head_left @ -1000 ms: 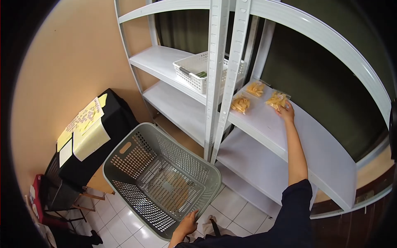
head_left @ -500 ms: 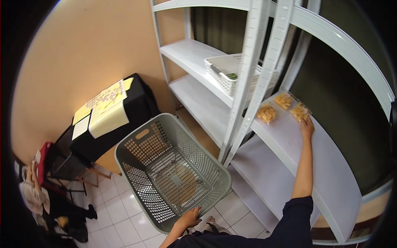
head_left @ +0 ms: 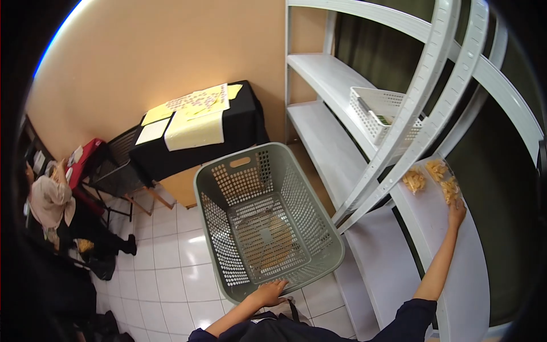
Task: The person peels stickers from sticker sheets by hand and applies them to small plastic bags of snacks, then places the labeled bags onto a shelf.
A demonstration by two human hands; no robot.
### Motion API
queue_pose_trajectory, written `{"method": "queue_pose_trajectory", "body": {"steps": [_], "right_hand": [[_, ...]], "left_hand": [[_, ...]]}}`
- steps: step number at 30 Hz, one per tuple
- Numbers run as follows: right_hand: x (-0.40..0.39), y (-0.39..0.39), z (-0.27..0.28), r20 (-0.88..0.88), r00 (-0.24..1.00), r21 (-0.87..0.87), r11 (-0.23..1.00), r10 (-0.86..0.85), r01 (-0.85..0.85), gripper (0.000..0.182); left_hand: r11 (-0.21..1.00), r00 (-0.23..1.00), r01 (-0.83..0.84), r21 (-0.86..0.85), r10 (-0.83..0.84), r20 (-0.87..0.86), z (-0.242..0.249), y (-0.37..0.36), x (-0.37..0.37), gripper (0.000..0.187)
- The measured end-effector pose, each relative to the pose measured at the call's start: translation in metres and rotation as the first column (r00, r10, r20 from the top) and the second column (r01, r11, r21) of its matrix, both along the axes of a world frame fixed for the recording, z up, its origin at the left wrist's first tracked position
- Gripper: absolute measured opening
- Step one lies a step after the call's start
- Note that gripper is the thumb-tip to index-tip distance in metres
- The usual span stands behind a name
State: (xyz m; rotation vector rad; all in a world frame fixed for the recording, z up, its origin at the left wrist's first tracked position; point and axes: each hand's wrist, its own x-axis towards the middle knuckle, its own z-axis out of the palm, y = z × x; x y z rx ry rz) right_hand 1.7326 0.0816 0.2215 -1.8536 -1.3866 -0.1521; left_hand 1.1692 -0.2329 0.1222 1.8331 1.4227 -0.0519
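My left hand (head_left: 269, 293) is closed over the near rim of a large grey-green plastic laundry basket (head_left: 337, 251), whose perforated inside holds nothing. To the right, my right arm reaches over a white shelf (head_left: 424, 228). My right hand (head_left: 456, 212) is closed at the near end of a clear bag of yellow snack pieces (head_left: 449, 188), which rests on the shelf. Beside it lie a second such bag (head_left: 436, 169) and a third bag (head_left: 413, 180) nearer the shelf's left edge.
A white perforated basket (head_left: 364, 117) with something green inside stands on the neighbouring rack. White uprights (head_left: 419, 91) rise between the racks. Yellow papers (head_left: 196, 128) lie on a black-draped table (head_left: 245, 114). At far left a person (head_left: 54, 199) sits near a dark chair (head_left: 108, 165).
The view has swung left, so the basket and shelves appear farther right. My right hand stays at the same bag, and my left hand stays on the basket rim.
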Motion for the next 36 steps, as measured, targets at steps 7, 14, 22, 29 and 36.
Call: {"method": "queue_pose_trajectory", "body": {"steps": [7, 14, 22, 29, 36], "right_hand": [[-0.09, -0.059, 0.082, 0.011, 0.956, 0.556, 0.796, -0.294, 0.238, 0.026], [-0.287, -0.099, 0.034, -0.068, 0.966, 0.739, 0.663, 0.249, -0.119, 0.011], [-0.488, -0.219, -0.057, -0.416, 0.678, 0.321, 0.796, 0.606, -0.514, 0.01], [-0.573, -0.3, -0.091, -0.569, 0.471, 0.093, 0.622, 0.674, -0.777, 0.008], [-0.68, -0.296, -0.083, -0.552, 0.451, 0.106, 0.595, 0.701, -0.796, 0.007]], "left_hand": [[0.985, 0.976, -0.173, 0.005, 0.171, 0.138, 0.005, -0.022, -0.022, 0.061], [0.945, 0.949, -0.282, 0.167, 0.249, 0.191, 0.008, -0.054, -0.052, 0.054], [0.839, 0.816, -0.502, 0.21, 0.378, 0.438, 0.038, -0.074, -0.092, 0.046], [0.763, 0.749, -0.621, 0.18, 0.51, 0.424, 0.036, -0.104, -0.17, 0.045], [0.65, 0.625, -0.758, 0.054, 0.7, 0.346, 0.017, -0.167, -0.273, 0.048]]}}
